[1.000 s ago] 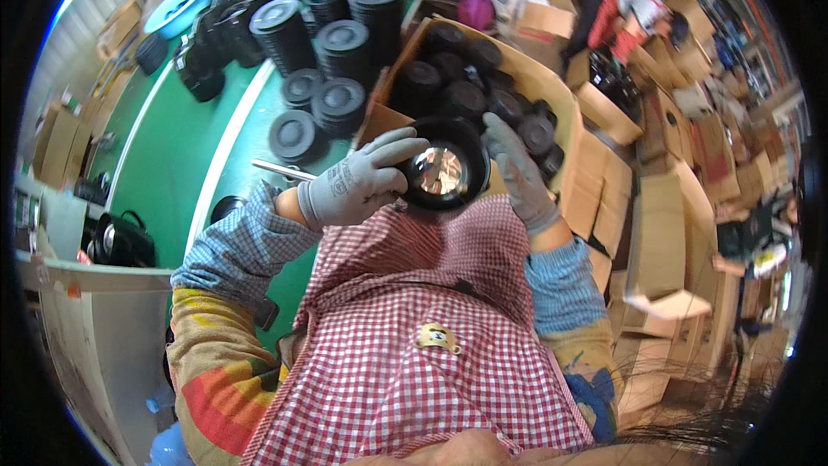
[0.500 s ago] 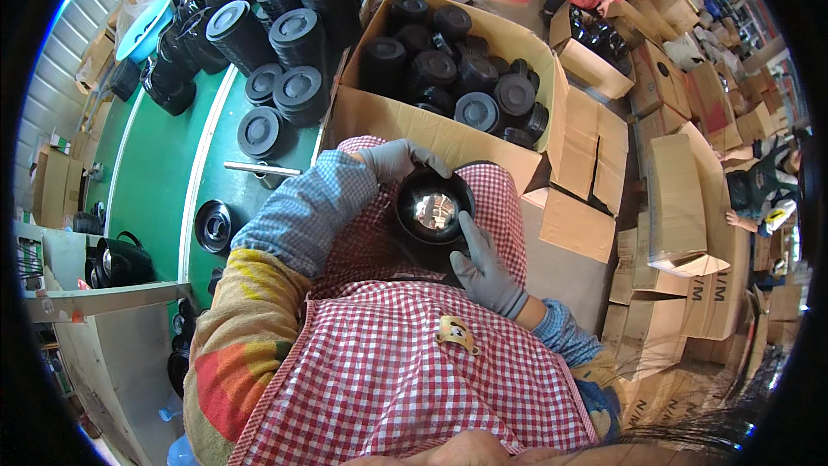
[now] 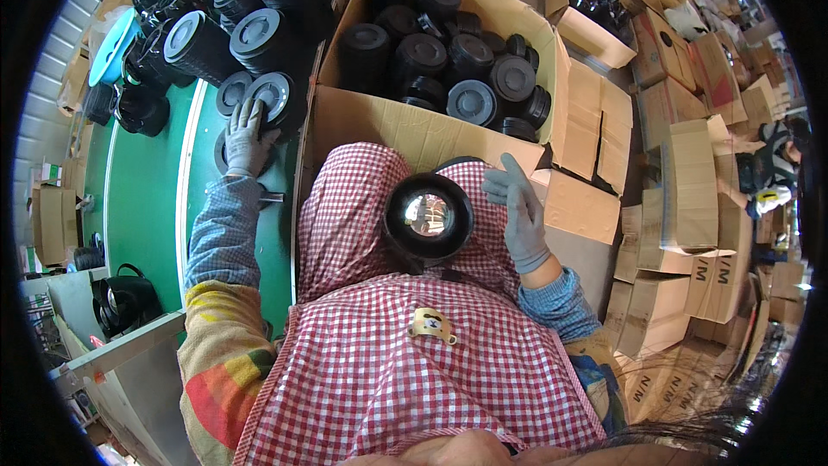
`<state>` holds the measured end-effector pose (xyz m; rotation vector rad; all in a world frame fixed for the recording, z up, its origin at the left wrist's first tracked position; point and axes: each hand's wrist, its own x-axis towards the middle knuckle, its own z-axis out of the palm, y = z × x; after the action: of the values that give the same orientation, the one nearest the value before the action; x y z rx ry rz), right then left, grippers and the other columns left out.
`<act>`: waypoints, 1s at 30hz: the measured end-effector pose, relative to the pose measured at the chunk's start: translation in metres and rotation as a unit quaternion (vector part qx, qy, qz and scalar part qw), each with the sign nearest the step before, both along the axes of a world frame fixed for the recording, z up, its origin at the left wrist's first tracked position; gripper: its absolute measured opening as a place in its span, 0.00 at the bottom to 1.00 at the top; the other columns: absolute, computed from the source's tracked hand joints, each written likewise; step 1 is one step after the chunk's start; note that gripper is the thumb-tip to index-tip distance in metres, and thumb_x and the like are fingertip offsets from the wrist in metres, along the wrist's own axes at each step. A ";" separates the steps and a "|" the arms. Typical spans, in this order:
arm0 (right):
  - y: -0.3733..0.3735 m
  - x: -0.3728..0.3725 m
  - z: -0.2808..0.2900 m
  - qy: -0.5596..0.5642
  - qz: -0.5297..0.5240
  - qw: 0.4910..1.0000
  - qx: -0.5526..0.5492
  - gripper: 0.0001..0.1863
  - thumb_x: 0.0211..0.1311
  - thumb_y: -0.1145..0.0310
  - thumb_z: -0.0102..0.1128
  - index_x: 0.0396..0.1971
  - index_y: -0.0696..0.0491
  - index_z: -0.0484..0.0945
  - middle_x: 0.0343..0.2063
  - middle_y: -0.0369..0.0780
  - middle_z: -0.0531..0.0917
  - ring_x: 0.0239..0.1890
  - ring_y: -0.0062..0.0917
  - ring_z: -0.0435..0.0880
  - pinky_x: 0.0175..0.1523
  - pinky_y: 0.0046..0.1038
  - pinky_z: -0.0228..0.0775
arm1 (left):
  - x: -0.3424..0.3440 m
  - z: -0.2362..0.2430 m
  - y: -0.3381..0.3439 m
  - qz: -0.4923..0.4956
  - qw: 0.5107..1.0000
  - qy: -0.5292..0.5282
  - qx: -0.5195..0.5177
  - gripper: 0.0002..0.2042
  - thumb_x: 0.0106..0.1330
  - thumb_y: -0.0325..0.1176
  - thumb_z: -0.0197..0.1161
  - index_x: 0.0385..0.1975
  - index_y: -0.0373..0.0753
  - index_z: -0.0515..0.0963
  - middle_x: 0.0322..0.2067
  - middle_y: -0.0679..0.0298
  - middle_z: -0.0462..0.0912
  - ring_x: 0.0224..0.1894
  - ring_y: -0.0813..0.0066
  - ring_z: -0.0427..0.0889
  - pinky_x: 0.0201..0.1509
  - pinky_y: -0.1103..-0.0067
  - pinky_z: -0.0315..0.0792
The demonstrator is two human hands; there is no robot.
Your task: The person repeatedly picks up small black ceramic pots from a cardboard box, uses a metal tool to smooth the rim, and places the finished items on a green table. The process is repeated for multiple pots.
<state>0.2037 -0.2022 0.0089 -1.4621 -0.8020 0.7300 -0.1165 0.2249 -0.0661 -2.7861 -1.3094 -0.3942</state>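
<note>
A black round vessel (image 3: 395, 223) with a shiny, mirror-like middle sits between my knees on the checked apron. Neither hand touches it. My left hand (image 3: 247, 140), in a grey glove, reaches to the green table at the left. Its fingers are stretched over the near edge of a black ridged disc (image 3: 274, 91) on a stack. Another black disc (image 3: 222, 154) lies partly hidden under that hand. To the right of the vessel my right hand (image 3: 520, 211), gloved too, is raised with its fingers extended and holds nothing.
A cardboard box (image 3: 379, 121) full of black round parts stands just ahead of my knees. Tall stacks of black discs (image 3: 259, 34) and black pots (image 3: 142, 108) crowd the far table (image 3: 142, 190). Open cartons (image 3: 690, 190) line the right side. Other people are at work further off.
My left hand has left the vessel and moved left to the discs on the table. My right hand has lifted away to the right of the vessel. The vessel stays in the lap.
</note>
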 end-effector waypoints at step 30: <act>0.048 -0.018 0.021 -0.121 0.196 0.962 0.146 0.17 0.72 0.59 0.59 0.38 0.56 0.89 0.45 0.43 0.87 0.56 0.36 0.82 0.70 0.42 0.64 | 0.110 0.082 -0.217 -0.426 0.686 -0.343 -0.481 0.24 0.83 0.46 0.40 0.60 0.33 0.75 0.63 0.49 0.73 0.69 0.53 0.70 0.75 0.64 0.60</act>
<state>0.1855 -0.1541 0.0297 -1.1486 -1.3553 0.6949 -0.0066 0.0080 0.0154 -4.3221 0.1430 -1.1382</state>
